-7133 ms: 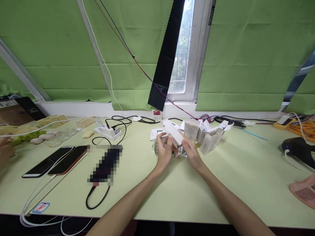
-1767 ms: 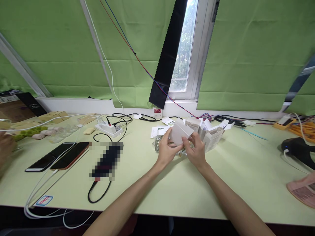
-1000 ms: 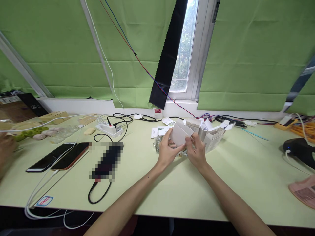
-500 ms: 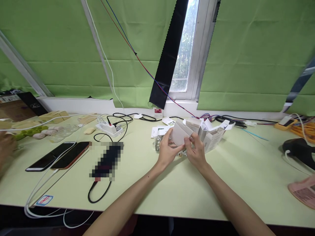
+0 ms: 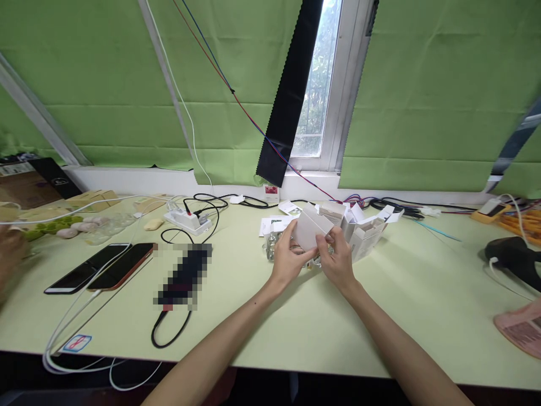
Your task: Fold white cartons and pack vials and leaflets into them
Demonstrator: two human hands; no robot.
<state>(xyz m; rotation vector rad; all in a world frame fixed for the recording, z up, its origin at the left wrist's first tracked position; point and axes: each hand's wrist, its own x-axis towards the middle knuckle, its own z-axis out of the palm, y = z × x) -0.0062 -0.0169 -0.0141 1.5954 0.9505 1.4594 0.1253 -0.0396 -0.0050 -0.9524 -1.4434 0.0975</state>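
A small white cardboard box (image 5: 310, 228) is held up over the pale green table (image 5: 296, 321), tilted with one end raised. My left hand (image 5: 287, 260) grips its left and lower side. My right hand (image 5: 337, 260) pinches its lower right end with fingers and thumb. Under the hands lie small clear glass bottles (image 5: 270, 248), partly hidden. Just behind stand more white boxes (image 5: 363, 234), some with open flaps.
Two phones (image 5: 103, 273) and a blurred dark device (image 5: 183, 279) with cables lie at left. A white power strip (image 5: 186, 221) sits near the wall. A black device (image 5: 513, 254) and a pink object (image 5: 522, 330) are at right. Another person's hand (image 5: 8, 254) shows at the far left.
Seven seconds ago the box was a long flat strip held level; now it is a squared box tilted upward. In the last second my hands have barely shifted.
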